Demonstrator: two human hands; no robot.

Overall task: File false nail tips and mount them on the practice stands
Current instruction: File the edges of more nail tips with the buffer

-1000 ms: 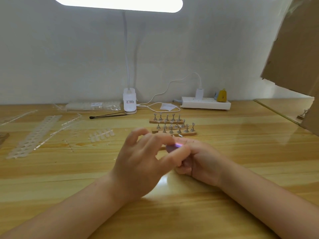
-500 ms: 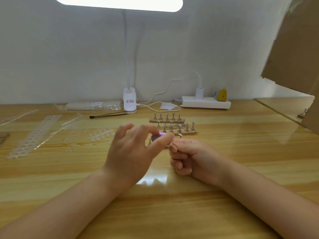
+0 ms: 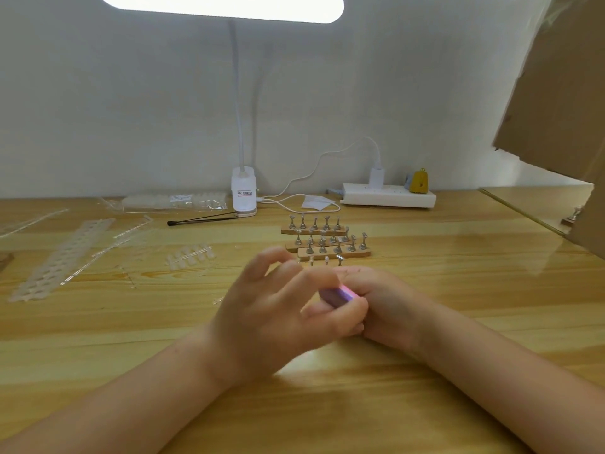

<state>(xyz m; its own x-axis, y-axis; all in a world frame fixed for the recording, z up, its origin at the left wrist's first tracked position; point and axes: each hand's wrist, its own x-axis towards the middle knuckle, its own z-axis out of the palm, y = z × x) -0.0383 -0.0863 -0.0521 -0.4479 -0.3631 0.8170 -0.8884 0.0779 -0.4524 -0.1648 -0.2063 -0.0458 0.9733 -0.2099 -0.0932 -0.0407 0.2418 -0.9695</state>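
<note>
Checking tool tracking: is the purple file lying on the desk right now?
No, the purple file is off the desk, pinched in the left hand right against the right hand.

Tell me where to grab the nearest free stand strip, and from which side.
Take the front strip by its bare wooden right end, coming in from the right. It lies flat on the table, its top crowded with upright metal posts, so a top grip would likely knock them. The left hand, holding the purple file, and the right hand block the near and left sides.
</note>
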